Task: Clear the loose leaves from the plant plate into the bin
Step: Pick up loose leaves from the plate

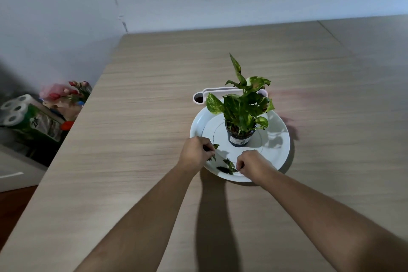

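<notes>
A white round plate (278,152) lies on the wooden table, with a small potted plant (241,112) standing on its middle. Loose green leaves (227,166) lie on the plate's near rim. My left hand (195,153) rests at the plate's left edge, fingers pinched around a few leaves (214,148). At the near edge my right hand (252,164) has its fingertips closed on the end of the leaf pile. No bin is in view.
A white oblong container (199,97) stands just behind the plate, partly hidden by the plant. Left of the table, lower down, are toilet paper rolls (16,110), a bunch of tulips (70,91) and other clutter. A wall bounds the far side.
</notes>
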Demonstrator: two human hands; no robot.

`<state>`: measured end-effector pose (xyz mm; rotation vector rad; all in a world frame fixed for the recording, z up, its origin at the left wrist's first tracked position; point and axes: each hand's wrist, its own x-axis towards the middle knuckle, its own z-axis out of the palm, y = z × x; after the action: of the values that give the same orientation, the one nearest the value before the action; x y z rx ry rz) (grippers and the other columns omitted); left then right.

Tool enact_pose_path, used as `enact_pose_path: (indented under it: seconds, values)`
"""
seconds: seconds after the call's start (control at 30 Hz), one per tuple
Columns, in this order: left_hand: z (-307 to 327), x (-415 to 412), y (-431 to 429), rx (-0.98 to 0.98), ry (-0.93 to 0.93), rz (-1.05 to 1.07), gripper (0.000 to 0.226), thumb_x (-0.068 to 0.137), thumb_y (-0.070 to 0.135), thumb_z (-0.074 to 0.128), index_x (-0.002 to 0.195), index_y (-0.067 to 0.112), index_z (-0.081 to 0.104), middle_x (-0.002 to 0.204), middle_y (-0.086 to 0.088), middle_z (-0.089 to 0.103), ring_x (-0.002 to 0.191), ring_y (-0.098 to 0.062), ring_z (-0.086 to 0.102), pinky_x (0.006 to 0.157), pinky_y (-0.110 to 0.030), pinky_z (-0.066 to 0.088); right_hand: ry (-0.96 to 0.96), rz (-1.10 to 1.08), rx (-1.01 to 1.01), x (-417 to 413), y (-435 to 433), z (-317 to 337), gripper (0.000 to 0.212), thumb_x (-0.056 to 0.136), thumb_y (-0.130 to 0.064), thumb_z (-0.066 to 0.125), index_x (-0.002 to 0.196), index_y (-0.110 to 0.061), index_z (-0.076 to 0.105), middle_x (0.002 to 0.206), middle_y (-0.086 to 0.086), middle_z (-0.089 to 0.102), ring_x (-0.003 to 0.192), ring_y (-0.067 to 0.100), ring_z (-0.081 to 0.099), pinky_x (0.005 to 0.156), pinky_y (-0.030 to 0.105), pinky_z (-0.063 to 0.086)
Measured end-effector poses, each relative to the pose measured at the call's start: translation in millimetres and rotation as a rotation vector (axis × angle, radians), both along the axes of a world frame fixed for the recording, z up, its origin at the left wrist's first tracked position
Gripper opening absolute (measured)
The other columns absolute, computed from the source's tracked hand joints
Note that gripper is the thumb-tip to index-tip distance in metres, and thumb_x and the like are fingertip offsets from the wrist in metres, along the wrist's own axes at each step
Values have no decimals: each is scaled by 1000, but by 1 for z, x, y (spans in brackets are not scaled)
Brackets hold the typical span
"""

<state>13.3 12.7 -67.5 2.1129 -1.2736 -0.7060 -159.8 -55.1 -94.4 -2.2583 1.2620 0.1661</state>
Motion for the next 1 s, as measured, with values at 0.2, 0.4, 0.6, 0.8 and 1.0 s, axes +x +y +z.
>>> enact_pose_path:
  seconds: [0.2,0.4,0.6,0.8,1.0]
  values:
    - [7,14,4,-59,23,49,12,74,-5,69,75,6,76,78,-8,74,64,-10,59,50,3,41,-105,-67,12,13,-1,3,19,83,-5,61,90,-17,74,83,-2,67,56,5,53,44,9,39]
    - [6,25,11,-63,35,46,13,73,-5,69,73,6,75,76,-11,74,51,-2,55,46,-1,42,-63,212,3,24,7,4,48,78,6,62,117,-22,65,111,4,56,93,23,61,83,39,53]
    - [2,34,19,-76,27,49,12,73,-5,69,73,5,76,75,-12,74,59,-10,59,48,1,42,19,373,-51,24,7,4,46,73,11,54,101,-21,71,113,-1,53,93,23,59,74,32,48]
    - [2,40,18,-80,38,45,15,73,-6,66,71,6,75,71,-10,72,54,-7,57,50,-3,45,-11,214,-4,28,5,1,31,76,9,51,81,-8,75,97,7,69,85,25,67,77,36,56]
    - [10,38,13,-89,75,58,17,72,-9,64,69,5,74,53,6,60,39,0,54,44,-2,41,-208,-259,115,19,-4,12,28,82,3,53,82,-12,76,58,-5,64,47,13,56,30,7,34]
